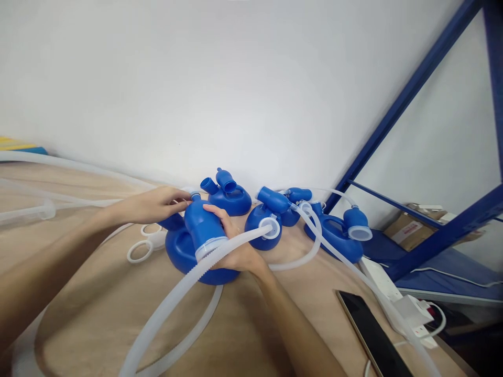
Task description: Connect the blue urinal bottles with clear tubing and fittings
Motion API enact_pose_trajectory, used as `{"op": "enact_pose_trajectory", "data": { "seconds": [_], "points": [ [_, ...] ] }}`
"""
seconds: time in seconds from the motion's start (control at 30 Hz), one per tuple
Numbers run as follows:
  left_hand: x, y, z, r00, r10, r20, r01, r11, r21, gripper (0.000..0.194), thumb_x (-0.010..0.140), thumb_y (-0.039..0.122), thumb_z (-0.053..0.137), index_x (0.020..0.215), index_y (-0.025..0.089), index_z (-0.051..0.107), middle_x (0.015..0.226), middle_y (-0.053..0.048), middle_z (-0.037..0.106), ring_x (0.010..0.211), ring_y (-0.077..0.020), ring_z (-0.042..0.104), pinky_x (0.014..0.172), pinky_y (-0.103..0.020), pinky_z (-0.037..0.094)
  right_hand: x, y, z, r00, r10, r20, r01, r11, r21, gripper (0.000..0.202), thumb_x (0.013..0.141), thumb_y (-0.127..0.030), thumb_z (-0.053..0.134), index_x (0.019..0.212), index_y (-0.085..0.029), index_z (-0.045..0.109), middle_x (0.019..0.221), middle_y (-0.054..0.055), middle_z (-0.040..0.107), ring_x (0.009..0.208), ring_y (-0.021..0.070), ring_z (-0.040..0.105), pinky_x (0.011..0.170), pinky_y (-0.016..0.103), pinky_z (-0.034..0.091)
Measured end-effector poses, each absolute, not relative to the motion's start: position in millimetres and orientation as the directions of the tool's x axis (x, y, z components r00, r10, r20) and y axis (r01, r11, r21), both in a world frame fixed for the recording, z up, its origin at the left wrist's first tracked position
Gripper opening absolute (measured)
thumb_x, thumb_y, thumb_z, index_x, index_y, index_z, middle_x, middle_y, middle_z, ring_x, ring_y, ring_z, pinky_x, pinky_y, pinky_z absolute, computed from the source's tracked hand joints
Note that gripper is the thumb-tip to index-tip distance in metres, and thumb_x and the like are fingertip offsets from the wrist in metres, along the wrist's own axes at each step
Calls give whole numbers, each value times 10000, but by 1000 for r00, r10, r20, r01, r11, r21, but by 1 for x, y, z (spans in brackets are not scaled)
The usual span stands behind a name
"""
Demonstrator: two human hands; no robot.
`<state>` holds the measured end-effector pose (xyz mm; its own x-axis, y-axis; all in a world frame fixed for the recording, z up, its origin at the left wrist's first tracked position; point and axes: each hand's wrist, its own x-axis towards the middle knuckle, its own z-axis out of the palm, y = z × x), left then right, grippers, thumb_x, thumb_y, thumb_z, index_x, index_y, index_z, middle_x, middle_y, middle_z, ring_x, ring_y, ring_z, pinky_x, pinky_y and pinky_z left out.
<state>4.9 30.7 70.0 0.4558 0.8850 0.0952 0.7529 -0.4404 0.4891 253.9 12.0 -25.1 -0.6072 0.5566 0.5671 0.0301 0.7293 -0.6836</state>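
Note:
A blue plastic urinal funnel (pixel 202 222) with a translucent white rim is in my right hand (pixel 236 251), the thumb along its upper side. Beneath it a blue urinal bottle (pixel 178 248) rests on the table, partly hidden by my hands and the funnel. My left hand (pixel 157 204) has its fingers closed at the funnel's narrow top neck, where the end of a clear tube (pixel 191 190) meets it. A ribbed white hose (pixel 168 303) passes in front of the funnel and across my right hand. White rings (pixel 140 252) lie left of the bottle.
More blue urinal bottles (pixel 231 204) with funnels stand along the wall, some with hoses attached. At the right lie a black phone (pixel 367 327) and a white power strip (pixel 381 283) with a plugged-in charger (pixel 412 310). A blue metal frame (pixel 416 78) rises behind them.

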Motion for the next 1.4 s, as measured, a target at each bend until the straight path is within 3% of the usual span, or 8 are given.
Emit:
{"op": "enact_pose_trajectory", "data": {
  "seconds": [0.1,0.33,0.5,0.67,0.87,1.1,1.27,1.4],
  "points": [
    [4,35,63,464,885,-37,669,-323,670,437,877,602,603,967,195,734,999,-62,754,946,-244,692,789,-269,546,256,12,-26,-614,550,567,22,729,-684,1118,692,-579,902,1601,-325,303,1636,113,401,1459,345,470,1198,541,410],
    [-1,40,58,472,867,-158,450,-83,889,396,773,547,793,796,161,704,813,-64,700,726,-176,645,661,-245,521,255,19,-33,-617,476,627,-44,774,-631,1163,651,-604,925,1606,-340,316,1619,116,389,1484,360,429,1225,571,372],
    [-1,46,50,439,893,-98,447,-122,886,428,705,542,851,720,142,702,738,-47,650,656,-136,576,575,-211,478,258,19,-33,-635,508,582,-27,739,-673,1158,646,-571,940,1604,-354,327,1629,104,405,1473,379,452,1225,567,386],
    [0,47,48,474,878,-62,423,-165,891,461,766,591,805,703,150,688,708,-20,616,648,-109,548,584,-183,470,258,19,-32,-617,520,591,-6,747,-664,1119,684,-563,909,1608,-341,316,1642,102,391,1472,369,461,1222,543,404],
    [-1,40,57,490,866,-94,409,-133,903,382,797,556,795,1002,234,771,1017,-40,755,984,-220,697,820,-246,581,258,20,-35,-612,507,607,-16,759,-650,1115,712,-545,898,1613,-361,267,1650,108,363,1481,357,447,1217,559,387],
    [-7,43,54,508,846,-163,414,-73,908,410,811,580,773,927,188,740,948,-80,756,835,-238,733,768,-330,616,258,20,-35,-649,500,573,8,758,-653,1158,650,-545,938,1596,-374,294,1629,103,361,1499,360,405,1220,567,355],
    [-9,43,53,508,841,-184,417,-53,907,421,810,573,771,1010,204,731,1052,-104,757,912,-255,734,784,-320,611,259,20,-36,-650,525,549,42,746,-664,1154,653,-552,929,1600,-372,295,1616,105,389,1461,360,461,1206,563,380],
    [-6,44,53,512,850,-124,391,-102,915,355,812,530,785,916,207,683,938,-46,703,844,-182,675,751,-249,563,259,21,-36,-621,521,585,42,768,-639,1119,676,-547,910,1599,-389,298,1628,91,392,1481,338,449,1213,544,388]
  ]
}}
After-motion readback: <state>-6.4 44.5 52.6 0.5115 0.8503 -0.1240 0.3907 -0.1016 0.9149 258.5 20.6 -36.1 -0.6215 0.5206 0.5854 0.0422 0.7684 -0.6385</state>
